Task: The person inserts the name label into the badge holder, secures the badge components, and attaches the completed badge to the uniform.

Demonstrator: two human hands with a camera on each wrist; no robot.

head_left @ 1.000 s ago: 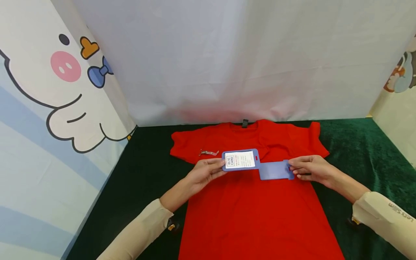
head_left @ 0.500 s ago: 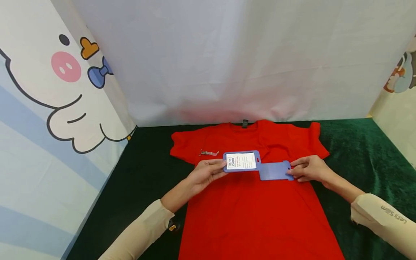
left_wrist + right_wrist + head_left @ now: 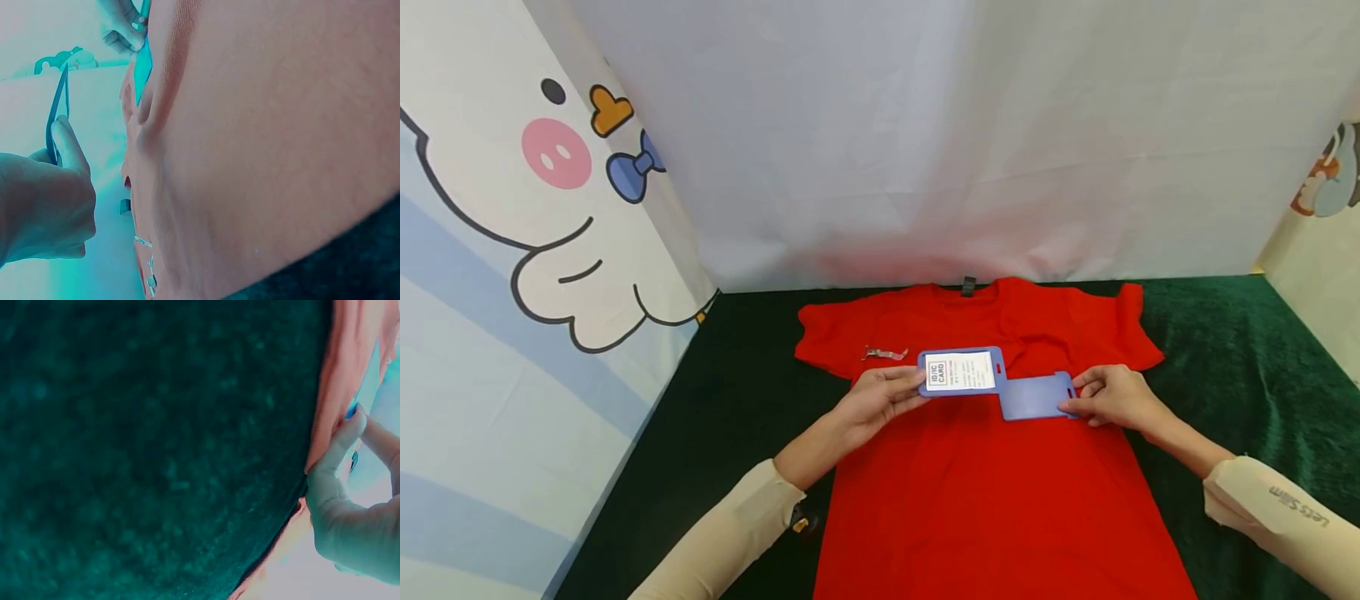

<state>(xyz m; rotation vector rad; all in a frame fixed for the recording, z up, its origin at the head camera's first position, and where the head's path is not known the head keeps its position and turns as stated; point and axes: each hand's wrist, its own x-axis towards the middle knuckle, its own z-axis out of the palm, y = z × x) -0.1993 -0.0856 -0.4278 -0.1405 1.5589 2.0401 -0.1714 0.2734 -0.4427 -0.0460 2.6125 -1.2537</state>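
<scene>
Left hand (image 3: pixel 880 398) pinched holder (image 3: pixel 1001 382) by left end | right hand (image 3: pixel 1116 396), cover (image 3: pixel 1033 398) by right end | cover sat right of holder, lower in head view, long axes left-to-right | over shirt (image 3: pixel 1000 500), short of desk (image 3: pixel 752 400) far edge

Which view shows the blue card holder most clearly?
The head view: both parts of the card holder show their broad faces. The left wrist view shows both at steep angles; the right wrist view, only one narrow piece.

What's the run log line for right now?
left hand: pinches blue card frame; right hand: pinches blue panel, apart from frame; metal clip: lies on red shirt
</scene>
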